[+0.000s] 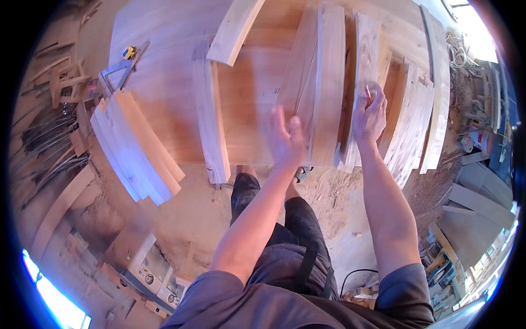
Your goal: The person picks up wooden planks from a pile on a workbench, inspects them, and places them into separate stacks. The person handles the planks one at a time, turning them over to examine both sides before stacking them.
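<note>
My right hand (370,118) is closed around a slim red pencil (367,94), over a grained wooden plank (366,41) on the right half of the workbench. To its left, my left hand (286,137) hovers above the near edge of the bench, slightly blurred. Its fingers are stretched out with nothing in them. Beside that hand, two wide boards, one of them a pale board (330,71), lie lengthwise. Farther left is a narrow plank (211,120) whose near end juts past the bench edge. A shorter board (235,30) rests across its far end.
A stack of planks (137,145) overhangs the bench's left side. Behind it lie a metal square (116,74) and a yellow tape measure (129,52). More planks (408,120) are at the right. A machine with dials (148,274) stands at the lower left, and sawdust covers the floor (334,203).
</note>
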The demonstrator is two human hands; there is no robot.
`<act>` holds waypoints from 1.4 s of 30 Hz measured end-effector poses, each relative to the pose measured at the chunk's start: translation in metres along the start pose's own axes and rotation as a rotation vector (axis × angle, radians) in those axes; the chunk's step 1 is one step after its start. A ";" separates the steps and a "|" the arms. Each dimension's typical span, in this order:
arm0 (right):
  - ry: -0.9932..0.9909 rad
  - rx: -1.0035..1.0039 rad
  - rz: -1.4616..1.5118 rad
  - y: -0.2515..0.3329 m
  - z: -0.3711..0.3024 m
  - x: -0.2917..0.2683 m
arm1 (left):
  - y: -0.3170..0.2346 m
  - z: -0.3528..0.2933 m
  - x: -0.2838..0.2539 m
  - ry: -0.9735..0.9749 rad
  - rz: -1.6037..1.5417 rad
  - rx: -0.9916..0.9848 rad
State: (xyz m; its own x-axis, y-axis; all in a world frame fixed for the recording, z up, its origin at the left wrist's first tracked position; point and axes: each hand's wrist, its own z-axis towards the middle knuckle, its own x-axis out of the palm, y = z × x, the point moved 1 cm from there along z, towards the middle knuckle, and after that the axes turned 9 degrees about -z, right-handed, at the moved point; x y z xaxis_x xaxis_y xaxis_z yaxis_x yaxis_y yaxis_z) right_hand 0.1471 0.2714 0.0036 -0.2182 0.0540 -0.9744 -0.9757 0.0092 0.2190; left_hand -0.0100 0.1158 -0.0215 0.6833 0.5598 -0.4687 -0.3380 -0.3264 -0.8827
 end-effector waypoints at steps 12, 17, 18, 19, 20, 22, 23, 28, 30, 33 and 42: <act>0.021 -0.004 -0.019 0.002 -0.001 0.001 | 0.052 0.018 -0.024 0.126 0.149 0.083; 0.022 -0.006 -0.016 0.004 0.001 0.000 | 0.056 0.034 -0.041 0.190 0.073 -0.008; 0.026 -0.006 -0.008 0.005 0.000 -0.001 | 0.056 0.037 -0.044 0.185 0.058 -0.021; 0.018 -0.012 -0.012 0.004 0.000 0.000 | 0.053 0.040 -0.045 0.181 0.038 -0.034; 0.009 -0.017 -0.017 0.003 0.001 0.000 | 0.051 0.042 -0.046 0.177 0.018 -0.047; 0.001 -0.017 -0.011 0.004 0.001 0.000 | 0.037 0.045 -0.049 0.188 0.055 -0.087; 0.005 -0.010 -0.005 0.004 0.001 -0.002 | 0.021 0.047 -0.051 0.197 0.073 -0.112; 0.026 0.004 -0.014 0.003 0.001 -0.001 | -0.033 0.049 -0.058 0.225 0.028 -0.209; 0.040 0.021 0.004 0.003 0.001 -0.002 | -0.020 0.054 -0.069 0.264 -0.401 -0.397; 0.071 0.030 -0.012 0.004 0.001 -0.007 | 0.007 0.056 -0.088 0.377 -1.069 -0.707; 0.052 0.018 -0.013 0.005 0.002 -0.006 | 0.082 0.011 -0.088 0.172 -1.608 -1.030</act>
State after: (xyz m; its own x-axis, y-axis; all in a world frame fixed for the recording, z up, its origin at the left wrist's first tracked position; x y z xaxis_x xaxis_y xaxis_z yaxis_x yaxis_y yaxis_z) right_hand 0.1436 0.2729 0.0105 -0.2065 0.0015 -0.9784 -0.9781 0.0278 0.2064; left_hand -0.1055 0.0484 -0.0530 -0.0152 0.7002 0.7138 0.9983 0.0509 -0.0287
